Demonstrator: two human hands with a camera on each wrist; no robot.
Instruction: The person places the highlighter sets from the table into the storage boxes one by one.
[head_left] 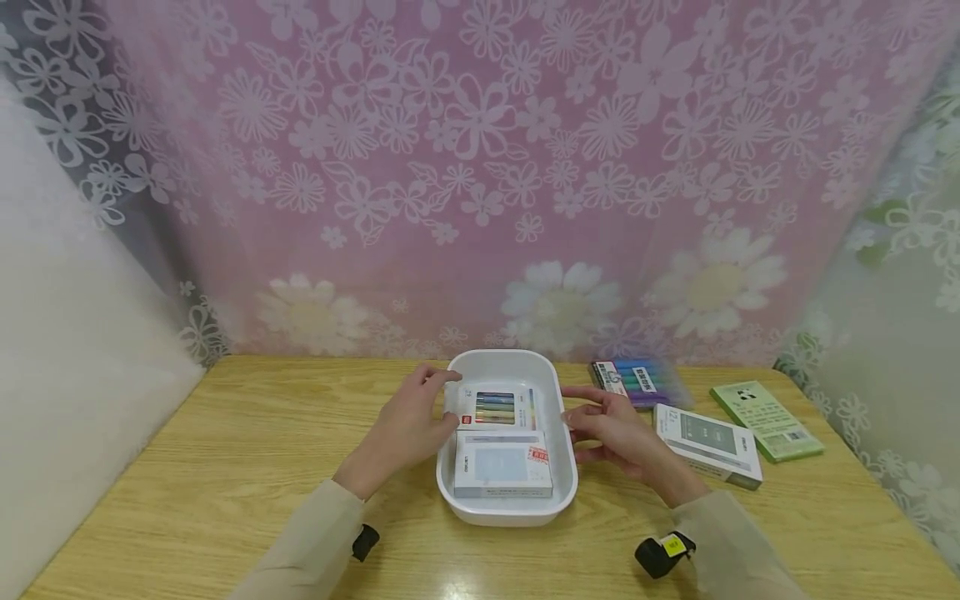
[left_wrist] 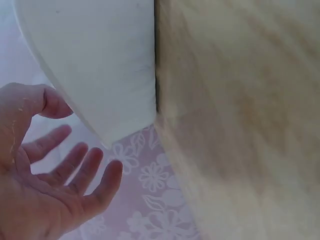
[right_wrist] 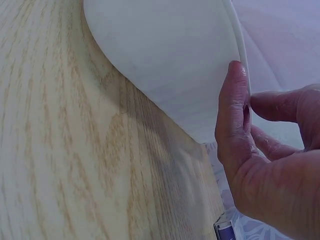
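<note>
A white plastic basin holds a flat box of coloured sticks at its far end and a white-and-grey box nearer the front. My left hand is at the basin's left rim, its fingers apart and loosely bent; the left wrist view shows the thumb close to the rim and the other fingers off the wall. On the opposite side, my right hand touches the rim and outer wall. One nearly straight finger lies along that wall in the right wrist view.
Right of the basin lie a clear pack of coloured pens, a white-and-grey box and a green packet with a panda picture. A floral curtain hangs behind the wooden table.
</note>
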